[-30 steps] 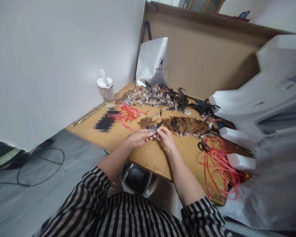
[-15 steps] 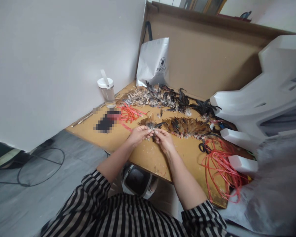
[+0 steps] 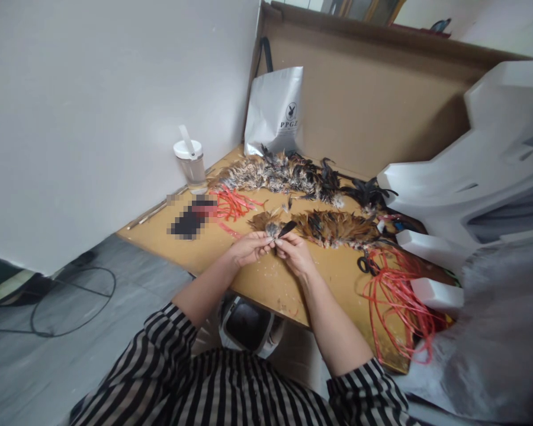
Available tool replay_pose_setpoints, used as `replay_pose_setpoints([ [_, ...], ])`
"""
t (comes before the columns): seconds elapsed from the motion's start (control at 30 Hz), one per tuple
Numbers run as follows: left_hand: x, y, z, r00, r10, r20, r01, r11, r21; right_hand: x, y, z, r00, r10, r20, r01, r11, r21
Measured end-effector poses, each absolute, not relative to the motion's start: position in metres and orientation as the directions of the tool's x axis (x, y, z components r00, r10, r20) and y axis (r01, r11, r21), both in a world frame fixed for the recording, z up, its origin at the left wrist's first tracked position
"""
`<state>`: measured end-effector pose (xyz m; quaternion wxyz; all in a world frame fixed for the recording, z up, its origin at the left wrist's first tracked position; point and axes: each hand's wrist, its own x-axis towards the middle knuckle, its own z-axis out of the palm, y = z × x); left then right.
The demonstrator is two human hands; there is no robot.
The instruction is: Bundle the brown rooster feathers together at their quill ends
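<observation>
My left hand (image 3: pixel 250 248) and my right hand (image 3: pixel 295 253) meet fingertip to fingertip above the near part of the table. Both are closed in a pinch on feathers. A dark feather (image 3: pixel 288 229) sticks up and to the right from between the fingertips, by my right thumb. Just beyond my left fingers is a small tuft of brown feathers (image 3: pixel 263 221) with a greyish fluffy base. The fingers partly hide the feather ends. To the right of my hands lies a row of brown feathers (image 3: pixel 337 229).
Behind lies a longer row of mixed feathers (image 3: pixel 288 174). Red plastic strips (image 3: pixel 233 203) lie left, more red strips (image 3: pixel 395 290) right, beside black scissors (image 3: pixel 365 264). A lidded cup (image 3: pixel 190 163) and silver bag (image 3: pixel 273 112) stand at the back. White foam (image 3: pixel 430 171) borders the right.
My hands have moved slightly toward me. The dark feather now points more steeply up and to the right, and more of it shows. The rows of feathers are unchanged.
</observation>
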<state>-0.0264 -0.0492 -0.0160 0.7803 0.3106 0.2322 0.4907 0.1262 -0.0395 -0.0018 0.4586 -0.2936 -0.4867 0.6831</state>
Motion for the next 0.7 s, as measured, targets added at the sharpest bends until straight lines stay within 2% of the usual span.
replay_pose_setpoints([
  [0.2, -0.0271, -0.05, -0.0175, 0.469, 0.878, -0.099, -0.589, 0.395, 0.705, 0.1277, -0.0394, -0.0032, -0.394, 0.916, 0.079, -0.278, -0.037, -0.96],
  [0.43, -0.0257, -0.0511, -0.0131, 0.349, 0.931, -0.106, -0.53, 0.289, 0.797, 0.1341, -0.0371, 0.004, -0.315, 0.949, 0.033, -0.227, -0.042, -0.973],
  [0.7, -0.0226, -0.0531, -0.0132, 0.324, 0.938, -0.123, -0.421, 0.259, 0.87, 0.1324, -0.0355, 0.0, -0.265, 0.964, 0.011, -0.161, -0.033, -0.986],
])
